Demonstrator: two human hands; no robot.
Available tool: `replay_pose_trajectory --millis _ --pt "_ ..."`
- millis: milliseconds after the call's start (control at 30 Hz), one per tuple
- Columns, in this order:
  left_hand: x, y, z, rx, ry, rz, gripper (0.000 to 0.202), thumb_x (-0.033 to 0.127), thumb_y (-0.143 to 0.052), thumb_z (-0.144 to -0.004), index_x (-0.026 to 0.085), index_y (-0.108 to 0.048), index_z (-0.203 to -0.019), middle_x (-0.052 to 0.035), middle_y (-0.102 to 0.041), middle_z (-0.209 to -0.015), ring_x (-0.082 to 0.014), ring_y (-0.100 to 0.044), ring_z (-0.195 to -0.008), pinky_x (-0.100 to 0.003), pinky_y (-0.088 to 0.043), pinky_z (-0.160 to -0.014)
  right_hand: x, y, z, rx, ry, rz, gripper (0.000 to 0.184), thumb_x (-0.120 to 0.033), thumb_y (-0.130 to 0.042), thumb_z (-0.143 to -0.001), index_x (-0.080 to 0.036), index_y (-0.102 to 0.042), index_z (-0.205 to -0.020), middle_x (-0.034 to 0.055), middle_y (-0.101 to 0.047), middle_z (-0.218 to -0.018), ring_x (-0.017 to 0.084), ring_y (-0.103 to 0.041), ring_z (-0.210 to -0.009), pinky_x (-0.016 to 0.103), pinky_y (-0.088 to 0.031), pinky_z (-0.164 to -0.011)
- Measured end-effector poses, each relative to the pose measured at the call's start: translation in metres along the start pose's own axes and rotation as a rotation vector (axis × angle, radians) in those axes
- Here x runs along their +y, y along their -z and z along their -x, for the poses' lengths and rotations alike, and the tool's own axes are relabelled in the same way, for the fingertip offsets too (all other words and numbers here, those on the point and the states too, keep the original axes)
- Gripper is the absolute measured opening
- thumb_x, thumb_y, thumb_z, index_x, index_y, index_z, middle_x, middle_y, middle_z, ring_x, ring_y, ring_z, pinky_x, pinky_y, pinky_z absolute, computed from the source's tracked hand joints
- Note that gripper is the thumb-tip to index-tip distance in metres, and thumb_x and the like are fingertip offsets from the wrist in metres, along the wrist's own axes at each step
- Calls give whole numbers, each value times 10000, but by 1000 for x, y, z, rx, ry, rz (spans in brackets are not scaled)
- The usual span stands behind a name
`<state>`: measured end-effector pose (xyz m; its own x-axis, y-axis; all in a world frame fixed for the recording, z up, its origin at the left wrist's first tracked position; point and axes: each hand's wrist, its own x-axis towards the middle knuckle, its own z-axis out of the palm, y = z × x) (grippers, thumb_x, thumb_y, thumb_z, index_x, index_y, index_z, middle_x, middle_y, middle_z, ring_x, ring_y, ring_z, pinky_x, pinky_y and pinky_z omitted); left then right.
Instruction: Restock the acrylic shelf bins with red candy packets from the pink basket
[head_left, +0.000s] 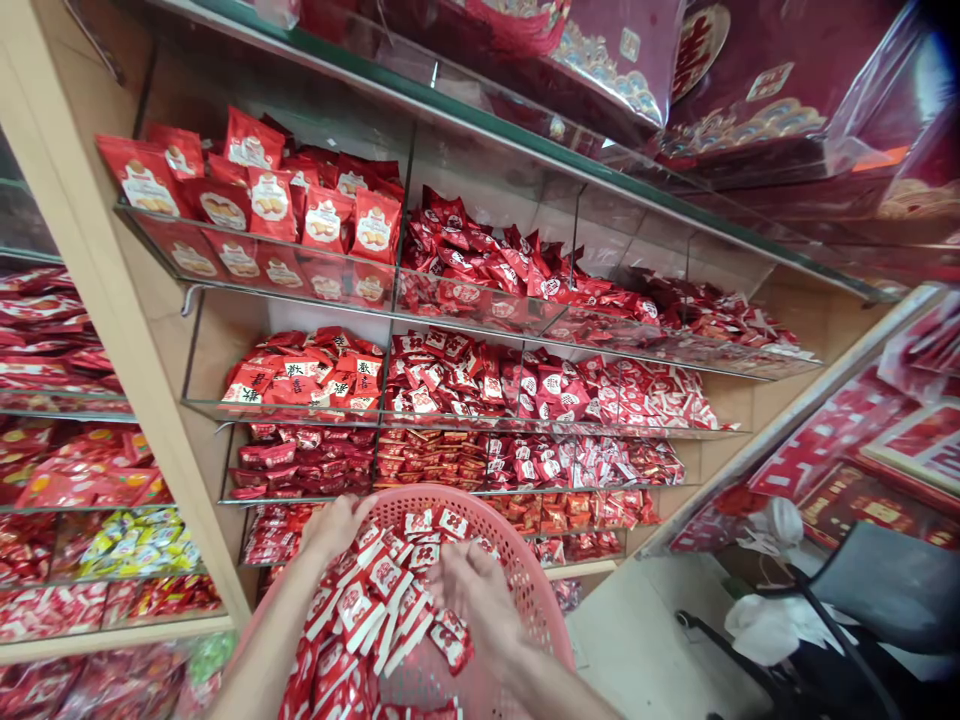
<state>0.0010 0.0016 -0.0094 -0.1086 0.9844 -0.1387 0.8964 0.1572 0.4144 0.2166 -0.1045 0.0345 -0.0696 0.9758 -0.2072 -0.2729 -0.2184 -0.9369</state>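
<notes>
A pink plastic basket (551,620) with a perforated wall stands in front of me, with many small red-and-white candy packets (386,575) inside. My left hand (334,525) is at the basket's far left rim, its fingers curled over the edge. Inside the basket, my right hand (476,590) is among the packets with bent fingers. Whether a packet sits between those fingers is hidden. One red packet (450,640) lies just below that hand, near a bare patch of the basket's bottom.
Glass-fronted shelves (480,420) rise beyond the basket, filled with red candy packets. Larger red bags (326,220) stand upper left. A wooden post (142,350) divides off another shelf unit. At right are a dark chair (892,575) and white plastic bags (772,625) over the pale floor (637,620).
</notes>
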Motion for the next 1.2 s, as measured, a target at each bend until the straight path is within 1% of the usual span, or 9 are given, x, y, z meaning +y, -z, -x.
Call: replay_pose_trajectory --millis 67,133,233,400,533,667,867,1033,1200 --pt "1 0 1 2 -3 -1 620 657 -207 -803 208 -627 -883 -143 -685 -936 -345 -621 -910 -381 -436 -708 -48 -8 -21 -24 315 240 273 -432 -583 -776 -162 -540 -766 14 -608 -671 99 -542 -541 227 -436 -531" --pt "1 1 1 3 -8 -6 616 665 -211 -798 215 -626 -869 -133 -689 -923 -336 -628 -884 -371 -435 -691 -92 -10 -50 25 603 493 216 -385 -555 -798 -171 -547 -823 14 -598 -718 117 -539 -602 245 -437 -577" --pt "1 1 1 5 -11 -11 624 678 -213 -790 217 -626 -874 -134 -690 -905 -327 -634 -854 -360 -434 -668 -136 -10 -96 156 870 902 162 -310 -538 -807 -177 -558 -898 32 -596 -807 142 -541 -665 276 -433 -652" --pt "-1 0 1 24 -19 11 641 685 -200 -794 211 -623 -887 -139 -690 -889 -318 -639 -827 -346 -432 -645 -162 -24 -144 331 934 1436 199 -253 -541 -812 -179 -542 -997 108 -540 -1043 217 -544 -886 309 -422 -710" --pt "-2 -1 2 33 -17 9 634 683 -210 -796 210 -622 -890 -139 -690 -897 -323 -637 -843 -351 -434 -656 -165 -35 -152 355 906 1570 162 -248 -478 -853 -178 -566 -970 114 -535 -1040 220 -542 -890 300 -412 -692" --pt "-2 1 3 26 -18 5 634 678 -218 -799 202 -626 -893 -144 -690 -907 -340 -629 -878 -360 -434 -669 -168 -30 -152 346 957 1421 231 -242 -384 -889 -189 -604 -935 80 -562 -986 174 -557 -799 272 -404 -667" --pt "1 4 4 12 -8 1 627 669 -233 -802 202 -633 -922 -149 -688 -930 -341 -628 -887 -365 -439 -680 -177 -12 -152 356 1060 931 196 -286 -494 -819 -159 -643 -834 64 -623 -852 151 -566 -704 274 -431 -692" --pt "1 4 4 9 -5 19 619 656 -247 -807 192 -637 -936 -162 -686 -943 -333 -627 -904 -362 -442 -705 -181 -6 -147 247 802 395 234 -349 -609 -714 -140 -621 -818 27 -632 -726 131 -588 -614 251 -456 -589" --pt "0 2 3 9 -1 10 620 661 -231 -806 207 -633 -936 -152 -684 -947 -337 -624 -914 -375 -444 -709 -178 -3 -126 134 481 -11 237 -290 -712 -613 -147 -580 -748 -30 -588 -627 86 -587 -580 198 -464 -571"
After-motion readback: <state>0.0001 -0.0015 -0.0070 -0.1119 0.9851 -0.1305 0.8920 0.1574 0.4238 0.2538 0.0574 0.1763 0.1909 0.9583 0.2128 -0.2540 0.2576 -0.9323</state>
